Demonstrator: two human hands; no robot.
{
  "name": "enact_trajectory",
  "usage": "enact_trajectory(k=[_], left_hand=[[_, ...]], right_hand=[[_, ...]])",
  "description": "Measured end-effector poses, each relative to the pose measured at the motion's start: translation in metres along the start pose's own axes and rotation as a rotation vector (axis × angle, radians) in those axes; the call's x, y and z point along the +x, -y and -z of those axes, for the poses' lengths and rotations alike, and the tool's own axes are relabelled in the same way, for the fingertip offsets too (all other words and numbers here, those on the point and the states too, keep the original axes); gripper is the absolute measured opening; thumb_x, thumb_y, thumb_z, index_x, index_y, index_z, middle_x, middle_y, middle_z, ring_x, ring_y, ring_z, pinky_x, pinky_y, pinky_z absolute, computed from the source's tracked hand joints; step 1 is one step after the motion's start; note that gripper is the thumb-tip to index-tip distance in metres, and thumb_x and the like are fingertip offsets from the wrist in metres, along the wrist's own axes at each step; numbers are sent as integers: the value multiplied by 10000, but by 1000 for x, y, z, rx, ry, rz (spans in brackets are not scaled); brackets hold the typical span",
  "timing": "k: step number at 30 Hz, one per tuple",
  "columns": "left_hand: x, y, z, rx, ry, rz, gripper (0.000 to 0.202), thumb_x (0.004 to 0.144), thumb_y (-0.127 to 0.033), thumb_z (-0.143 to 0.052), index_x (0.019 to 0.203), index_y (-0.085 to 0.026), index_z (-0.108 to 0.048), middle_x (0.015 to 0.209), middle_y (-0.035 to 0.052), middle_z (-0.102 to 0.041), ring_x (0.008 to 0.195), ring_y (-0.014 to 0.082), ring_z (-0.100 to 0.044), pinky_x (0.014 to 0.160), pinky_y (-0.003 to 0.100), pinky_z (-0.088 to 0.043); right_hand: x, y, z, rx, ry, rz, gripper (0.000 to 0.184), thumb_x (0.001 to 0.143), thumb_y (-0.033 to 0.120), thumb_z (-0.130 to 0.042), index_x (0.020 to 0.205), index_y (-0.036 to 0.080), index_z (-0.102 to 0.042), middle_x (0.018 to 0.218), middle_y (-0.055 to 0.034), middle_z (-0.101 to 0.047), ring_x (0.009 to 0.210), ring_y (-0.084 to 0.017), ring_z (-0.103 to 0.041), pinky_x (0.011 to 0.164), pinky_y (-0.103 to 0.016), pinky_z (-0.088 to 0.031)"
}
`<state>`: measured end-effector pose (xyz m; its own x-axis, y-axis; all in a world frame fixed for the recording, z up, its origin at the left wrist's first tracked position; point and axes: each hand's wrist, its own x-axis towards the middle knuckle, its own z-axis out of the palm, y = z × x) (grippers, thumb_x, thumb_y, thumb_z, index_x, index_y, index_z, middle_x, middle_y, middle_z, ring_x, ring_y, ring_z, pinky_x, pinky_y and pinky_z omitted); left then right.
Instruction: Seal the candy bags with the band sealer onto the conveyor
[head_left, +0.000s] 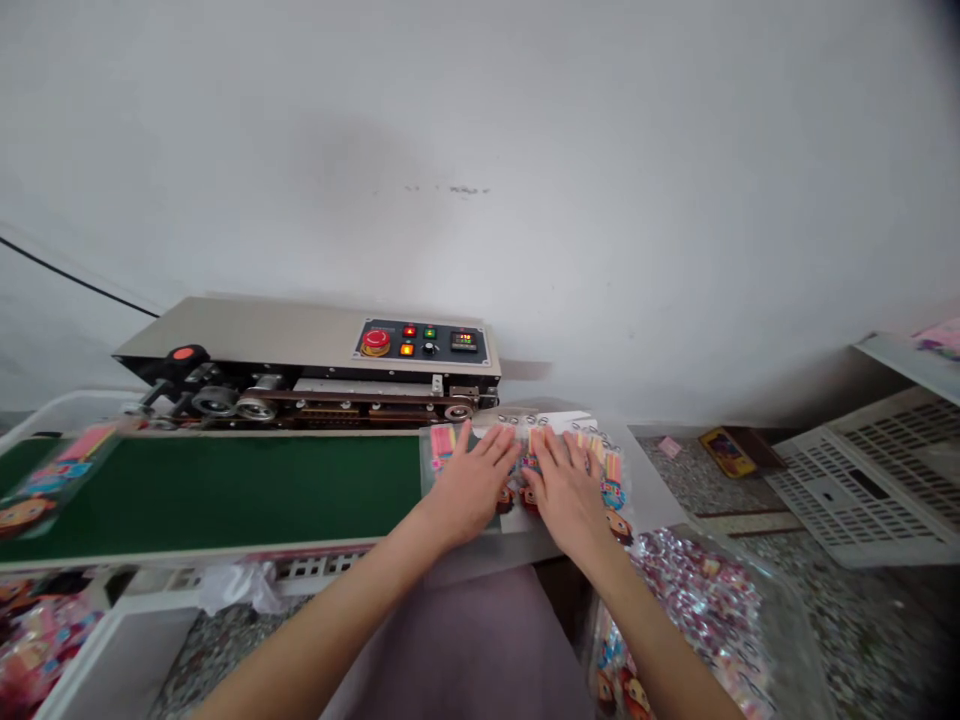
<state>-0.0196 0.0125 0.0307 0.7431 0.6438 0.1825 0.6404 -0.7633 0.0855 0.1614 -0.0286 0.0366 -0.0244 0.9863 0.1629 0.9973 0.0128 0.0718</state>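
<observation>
My left hand (469,488) lies flat with its fingers spread over a clear plastic packet (442,442) at the right end of the green conveyor belt (262,490). Beside it my right hand (566,490) rests, fingers stretched out, on more packets (613,490) with pink and yellow pieces and cartoon figures inside. Both palms cover much of what is under them. Just behind the hands stands the sealing machine (307,345), its red stop button (376,341) and lit display (464,341) facing me. Another packet (56,480) lies at the belt's far left.
A bag of shiny small packets (705,600) sits below on the right. Beyond it are a grey plastic crate (862,490) and a small box (731,452) on the speckled floor. At lower left, a white bin (120,660) stands near a heap of packets (45,640).
</observation>
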Motion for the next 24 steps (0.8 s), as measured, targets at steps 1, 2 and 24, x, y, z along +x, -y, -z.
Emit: enact_trajectory(k=[1,2,24], left_hand=[[4,0,-4,-17,6,-27,517,1042,-339,-320,1534,-188,-364,1630,112,-308,1517,269,-245,1210,620,-132],[6,0,-8,-28,9,-33,519,1052,-369,-292,1538,-197,-354,1642,106,-280,1524,262,-224,1204,613,-165],[-18,8,-9,-15,-19,69,531,1065,-359,-210,1544,-158,-323,1647,90,-265,1528,248,-198,1199,662,-140]], right_hand=[[0,-2,0,-10,6,-23,514,1016,363,-383,1489,181,-461,1561,-109,-438,1433,-365,-363,1159,-572,-240],[-1,-4,-1,-20,15,-38,511,1018,356,-376,1484,168,-467,1560,-112,-437,1434,-365,-363,1157,-570,-245],[-2,1,-29,-152,-155,27,467,1007,365,-416,1419,202,-560,1490,-125,-526,1403,-388,-386,1145,-591,-241]])
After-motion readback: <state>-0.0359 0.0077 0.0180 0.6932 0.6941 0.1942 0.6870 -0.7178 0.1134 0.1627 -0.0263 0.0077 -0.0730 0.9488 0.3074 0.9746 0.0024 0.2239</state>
